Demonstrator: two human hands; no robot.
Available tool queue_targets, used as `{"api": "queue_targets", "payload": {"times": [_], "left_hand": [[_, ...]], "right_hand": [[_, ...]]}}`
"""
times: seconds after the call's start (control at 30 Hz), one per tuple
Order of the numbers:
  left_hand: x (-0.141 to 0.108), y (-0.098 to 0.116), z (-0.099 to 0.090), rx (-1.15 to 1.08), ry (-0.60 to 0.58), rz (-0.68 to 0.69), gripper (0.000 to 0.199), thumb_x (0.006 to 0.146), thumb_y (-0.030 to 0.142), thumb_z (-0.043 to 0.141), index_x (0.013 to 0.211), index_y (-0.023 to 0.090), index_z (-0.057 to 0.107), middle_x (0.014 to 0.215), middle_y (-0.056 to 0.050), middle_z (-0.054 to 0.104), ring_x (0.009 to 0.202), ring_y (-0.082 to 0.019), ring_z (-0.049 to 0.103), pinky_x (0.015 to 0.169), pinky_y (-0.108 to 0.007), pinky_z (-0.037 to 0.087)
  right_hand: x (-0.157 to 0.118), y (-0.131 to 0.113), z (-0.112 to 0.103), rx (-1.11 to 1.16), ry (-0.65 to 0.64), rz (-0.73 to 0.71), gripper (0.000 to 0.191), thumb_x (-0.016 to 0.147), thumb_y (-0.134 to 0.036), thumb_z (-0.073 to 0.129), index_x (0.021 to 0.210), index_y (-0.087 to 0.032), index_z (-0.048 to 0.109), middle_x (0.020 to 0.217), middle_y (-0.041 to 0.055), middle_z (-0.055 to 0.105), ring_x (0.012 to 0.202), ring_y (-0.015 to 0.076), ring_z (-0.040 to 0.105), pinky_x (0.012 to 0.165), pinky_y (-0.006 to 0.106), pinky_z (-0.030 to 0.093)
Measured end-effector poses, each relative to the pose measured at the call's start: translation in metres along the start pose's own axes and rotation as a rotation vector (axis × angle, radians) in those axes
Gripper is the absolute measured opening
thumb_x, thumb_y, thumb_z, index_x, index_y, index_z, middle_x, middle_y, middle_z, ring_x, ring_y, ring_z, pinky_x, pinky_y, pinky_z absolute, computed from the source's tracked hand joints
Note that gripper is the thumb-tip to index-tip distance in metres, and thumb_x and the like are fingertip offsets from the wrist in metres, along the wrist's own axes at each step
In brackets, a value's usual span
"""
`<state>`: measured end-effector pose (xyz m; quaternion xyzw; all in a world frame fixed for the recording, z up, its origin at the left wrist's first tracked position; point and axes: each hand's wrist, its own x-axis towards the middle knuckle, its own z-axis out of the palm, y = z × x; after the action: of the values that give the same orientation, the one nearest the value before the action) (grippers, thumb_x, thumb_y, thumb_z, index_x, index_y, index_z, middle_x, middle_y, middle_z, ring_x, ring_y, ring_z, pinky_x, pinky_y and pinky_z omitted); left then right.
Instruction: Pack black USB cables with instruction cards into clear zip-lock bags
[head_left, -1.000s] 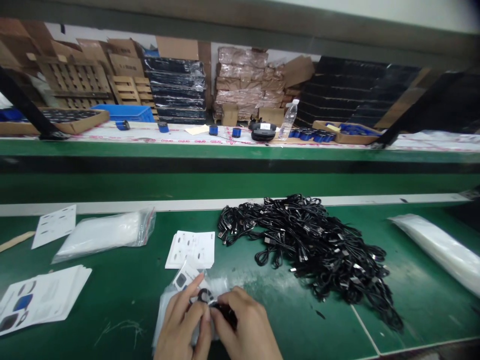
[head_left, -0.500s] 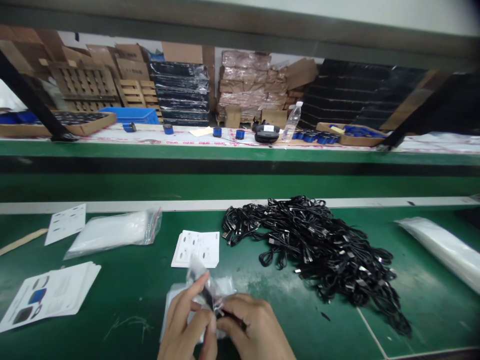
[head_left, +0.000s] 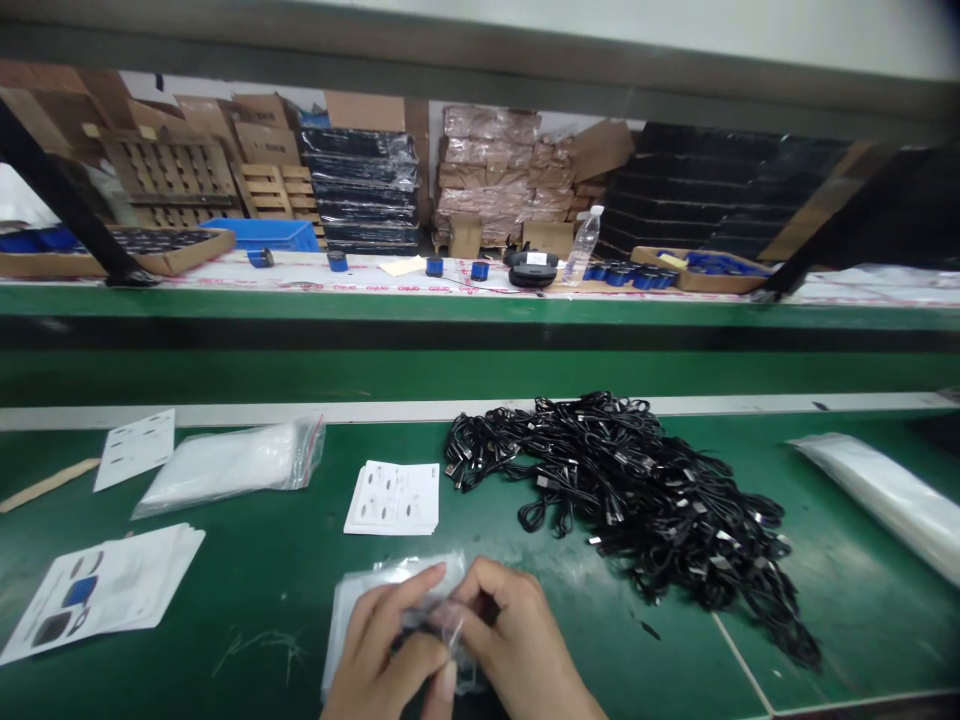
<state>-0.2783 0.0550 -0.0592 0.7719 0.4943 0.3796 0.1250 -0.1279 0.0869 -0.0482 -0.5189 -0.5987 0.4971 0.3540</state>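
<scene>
Close to the bench's near edge, my left hand (head_left: pixel 386 650) and my right hand (head_left: pixel 517 635) meet over a small clear plastic bag (head_left: pixel 452 622). Fingers of both hands pinch it. Something dark shows in or behind the plastic, partly hidden by the fingers and blurred. Beneath my hands lies a stack of clear plastic bags (head_left: pixel 343 605). Just beyond is a small pile of white printed leaflets (head_left: pixel 396 497). To the right spreads a large heap of coiled black USB cables (head_left: pixel 622 480).
White booklets (head_left: pixel 112 590) lie at left, near a filled zip bag (head_left: pixel 225 465), a single sheet (head_left: pixel 135 448) and a wooden stick (head_left: pixel 49 485). A long plastic-wrapped pack (head_left: pixel 885 500) is at far right. The raised shelf holds blue cylinders (head_left: pixel 479 271) and a bottle (head_left: pixel 583 245).
The bag, which stuck up above my left fingers, is now lower and bunched between both hands. My right fingers have risen and curled on it.
</scene>
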Motion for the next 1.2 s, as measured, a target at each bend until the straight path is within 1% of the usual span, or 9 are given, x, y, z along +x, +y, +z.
{"api": "queue_targets", "payload": {"times": [0.1,0.17,0.23,0.33,0.4,0.5,0.6,0.8,1.2], "left_hand": [[0.010,-0.008,-0.017,-0.100,-0.218,-0.235,0.032,0.064,0.034,0.074,0.090,0.025,0.058,0.117,-0.006,0.062,0.106,-0.029,0.054,0.086,-0.036,0.044],[0.018,-0.010,-0.026,-0.208,-0.428,-0.441,0.057,0.059,0.044,0.077,0.109,0.025,0.057,0.099,-0.005,0.069,0.089,-0.028,0.063,0.074,-0.032,0.049],[0.025,-0.007,-0.030,-0.322,-0.526,-0.566,0.057,0.063,0.049,0.071,0.112,0.024,0.057,0.086,-0.002,0.070,0.077,-0.024,0.065,0.067,-0.028,0.049],[0.029,-0.002,-0.029,-0.459,-0.425,-0.682,0.036,0.071,0.050,0.063,0.094,0.023,0.064,0.079,0.000,0.068,0.073,-0.020,0.061,0.066,-0.024,0.045],[0.029,0.000,-0.027,-0.548,-0.325,-0.738,0.028,0.073,0.048,0.062,0.077,0.020,0.063,0.068,0.002,0.062,0.066,-0.016,0.055,0.061,-0.022,0.042],[0.027,-0.001,-0.024,-0.657,-0.253,-0.739,0.034,0.073,0.049,0.062,0.063,0.018,0.057,0.058,0.005,0.047,0.057,-0.011,0.043,0.055,-0.019,0.035],[0.026,-0.003,-0.026,-0.668,-0.225,-0.758,0.035,0.074,0.051,0.061,0.063,0.017,0.060,0.057,0.006,0.044,0.054,-0.009,0.039,0.052,-0.018,0.033],[0.024,-0.008,-0.035,-0.517,-0.181,-0.752,0.030,0.077,0.050,0.059,0.077,0.021,0.067,0.068,0.002,0.064,0.063,-0.015,0.055,0.058,-0.019,0.043],[0.025,0.000,-0.036,-0.531,-0.057,-0.676,0.032,0.080,0.045,0.057,0.061,0.020,0.058,0.063,0.003,0.049,0.054,-0.010,0.042,0.049,-0.016,0.037]], "right_hand": [[0.002,-0.004,-0.002,0.111,-0.040,0.131,0.022,0.065,-0.010,0.064,0.053,-0.018,0.047,0.050,-0.0071,0.045,0.049,0.0084,0.038,0.047,0.019,0.029],[0.001,-0.008,-0.004,0.109,-0.108,0.098,0.018,0.071,-0.015,0.062,0.056,-0.017,0.052,0.050,-0.0070,0.044,0.049,0.0081,0.037,0.047,0.019,0.028],[-0.001,-0.012,-0.007,0.088,-0.131,0.032,0.020,0.081,-0.021,0.054,0.061,-0.017,0.057,0.052,-0.0058,0.046,0.051,0.0088,0.040,0.050,0.020,0.031],[-0.006,-0.015,-0.013,0.131,-0.122,-0.007,0.012,0.081,-0.028,0.058,0.085,-0.019,0.065,0.071,-0.0008,0.059,0.064,0.0129,0.051,0.059,0.022,0.040],[-0.008,-0.016,-0.015,0.142,-0.142,-0.001,0.028,0.071,-0.026,0.069,0.097,-0.021,0.063,0.083,0.0016,0.062,0.071,0.0154,0.055,0.063,0.024,0.043],[-0.008,-0.015,-0.015,0.099,-0.101,0.024,0.008,0.071,-0.022,0.065,0.078,-0.018,0.063,0.070,-0.0006,0.057,0.063,0.0137,0.052,0.060,0.023,0.041],[-0.005,-0.015,-0.012,0.078,-0.013,0.041,0.015,0.077,-0.025,0.057,0.065,-0.017,0.059,0.058,-0.0031,0.049,0.056,0.0119,0.044,0.055,0.023,0.036],[-0.003,-0.011,-0.013,0.006,-0.021,0.116,0.015,0.077,-0.027,0.054,0.065,-0.017,0.056,0.057,-0.0035,0.046,0.055,0.0127,0.042,0.053,0.023,0.033],[-0.003,-0.009,-0.011,-0.181,-0.025,-0.154,0.014,0.086,-0.019,0.050,0.074,-0.019,0.057,0.071,-0.0011,0.054,0.067,0.0132,0.053,0.062,0.022,0.039]]}}
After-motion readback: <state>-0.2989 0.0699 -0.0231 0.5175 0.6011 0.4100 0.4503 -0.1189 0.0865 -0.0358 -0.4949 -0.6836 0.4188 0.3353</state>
